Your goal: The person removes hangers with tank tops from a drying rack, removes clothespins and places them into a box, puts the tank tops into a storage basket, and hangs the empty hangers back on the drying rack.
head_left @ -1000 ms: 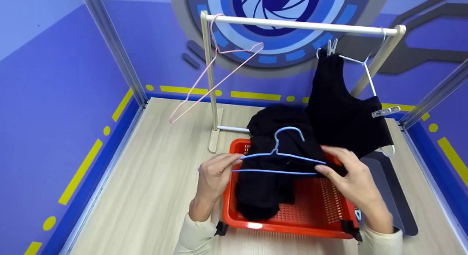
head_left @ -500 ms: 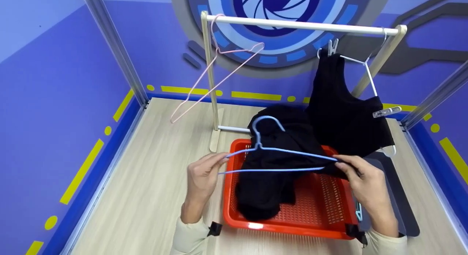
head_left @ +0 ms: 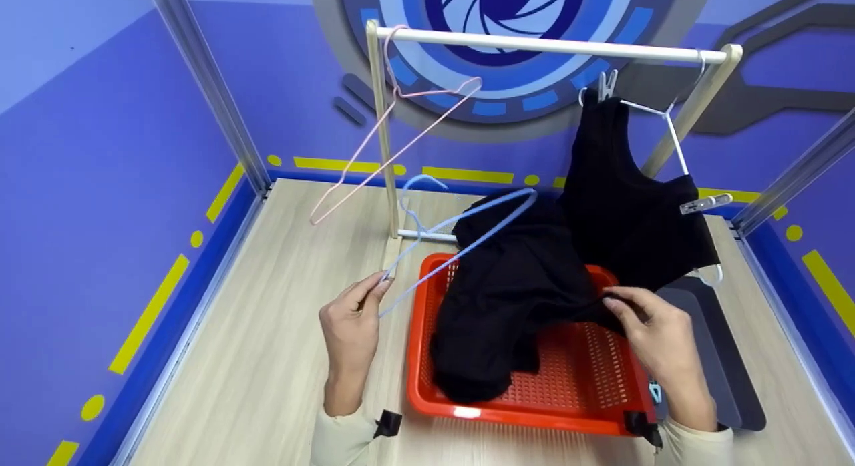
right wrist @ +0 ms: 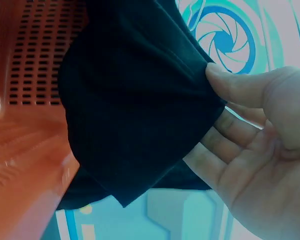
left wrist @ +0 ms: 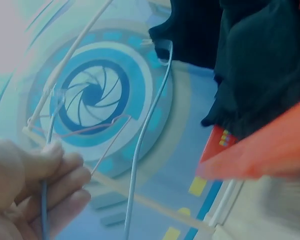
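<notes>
My left hand [head_left: 352, 326] pinches a blue clothes hanger [head_left: 461, 254] by one arm, left of the red basket; the hanger tilts up to the right, its hook toward the rack. In the left wrist view the hanger wire [left wrist: 137, 150] runs up past the fingers. My right hand [head_left: 658, 332] pinches the edge of a black garment [head_left: 514, 279] between thumb and fingers at the basket's right side. In the right wrist view the pinched cloth [right wrist: 140, 100] hangs in a pointed fold. The rest of the garment lies bunched over the basket.
A red plastic basket [head_left: 521, 419] stands at the front. Behind it a wooden rack [head_left: 548, 44] carries a pink hanger [head_left: 427, 92] and a black top [head_left: 621, 199] clipped to a white hanger. A dark grey tray [head_left: 735, 379] lies at the right, partly behind my right arm.
My left hand has moved left, drawing the blue hanger away from the right hand and tilting it upward. The right hand has let go of the hanger and keeps hold of the garment.
</notes>
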Motion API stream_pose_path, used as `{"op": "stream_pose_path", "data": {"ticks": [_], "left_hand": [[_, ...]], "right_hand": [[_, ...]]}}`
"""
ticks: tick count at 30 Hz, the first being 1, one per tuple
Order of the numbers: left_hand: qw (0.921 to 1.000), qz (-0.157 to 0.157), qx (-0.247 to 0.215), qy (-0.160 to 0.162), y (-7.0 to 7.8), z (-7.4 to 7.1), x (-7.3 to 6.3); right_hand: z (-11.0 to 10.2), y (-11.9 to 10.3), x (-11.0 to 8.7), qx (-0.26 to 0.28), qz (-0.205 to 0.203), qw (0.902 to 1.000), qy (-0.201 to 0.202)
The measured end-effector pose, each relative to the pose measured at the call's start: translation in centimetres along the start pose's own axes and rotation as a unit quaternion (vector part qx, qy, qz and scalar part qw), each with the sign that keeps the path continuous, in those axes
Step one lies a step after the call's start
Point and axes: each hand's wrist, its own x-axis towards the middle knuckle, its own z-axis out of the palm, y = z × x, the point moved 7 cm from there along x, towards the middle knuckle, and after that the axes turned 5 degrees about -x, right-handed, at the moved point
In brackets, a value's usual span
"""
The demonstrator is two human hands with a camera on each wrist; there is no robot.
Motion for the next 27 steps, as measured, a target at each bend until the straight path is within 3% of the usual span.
{"op": "stream_pose_path", "data": {"ticks": [5, 11, 17, 21, 27], "left_hand": [[0.9987, -0.035, 0.026, 0.028, 0.0, 0.3, -0.7], [0.9961, -0.081, 0.022, 0.03, -0.2, 0.9, -1.3], [0.9944, -0.098, 0.034, 0.022, -0.3, 1.3, -1.8], [0.9931, -0.11, 0.038, 0.017, -0.5, 1.5, -2.1], [0.9924, -0.119, 0.03, 0.007, -0.6, 1.8, -2.4]], "right_hand": [[1.5, -1.5, 0.0, 0.007, -0.058, 0.9981, -0.019], [3.0, -2.8, -0.2, 0.008, -0.069, 0.996, -0.057], [4.8, -4.2, -0.2, 0.016, -0.089, 0.9895, -0.113], [6.2, -4.9, -0.3, 0.034, -0.09, 0.9789, -0.181], [7.9, -5.4, -0.6, 0.038, -0.097, 0.9549, -0.278]]}}
